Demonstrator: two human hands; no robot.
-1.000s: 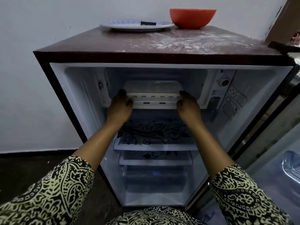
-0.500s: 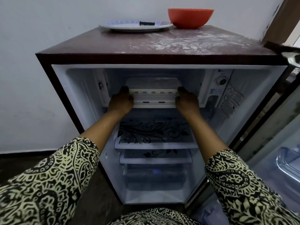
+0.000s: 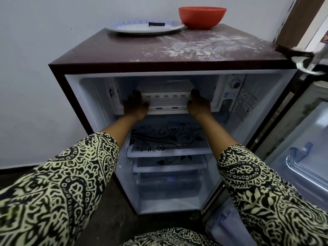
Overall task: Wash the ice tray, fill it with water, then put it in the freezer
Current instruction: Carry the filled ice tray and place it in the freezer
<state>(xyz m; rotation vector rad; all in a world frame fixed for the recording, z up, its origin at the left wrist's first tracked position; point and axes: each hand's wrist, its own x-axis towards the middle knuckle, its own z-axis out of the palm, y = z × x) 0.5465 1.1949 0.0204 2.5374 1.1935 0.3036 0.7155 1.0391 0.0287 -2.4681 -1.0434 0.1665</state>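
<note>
The white ice tray (image 3: pixel 166 98) lies crosswise in the mouth of the freezer compartment (image 3: pixel 204 82) at the top of the open small fridge. Its front row of cells faces me and its back part reaches into the compartment. My left hand (image 3: pixel 135 105) grips the tray's left end and my right hand (image 3: pixel 198 103) grips its right end. The fingertips of both hands are hidden behind the tray's ends. I cannot see whether there is water in the cells.
Below the freezer are glass shelves (image 3: pixel 168 139) with a black floral print. The open fridge door (image 3: pixel 301 139) stands at the right. On the flour-dusted fridge top (image 3: pixel 195 47) sit an orange bowl (image 3: pixel 202 16) and a plate (image 3: pixel 145 27). A thermostat dial (image 3: pixel 235 84) is right of the freezer.
Both hands have moved the tray further back into the freezer compartment. My head has come closer and higher over the fridge.
</note>
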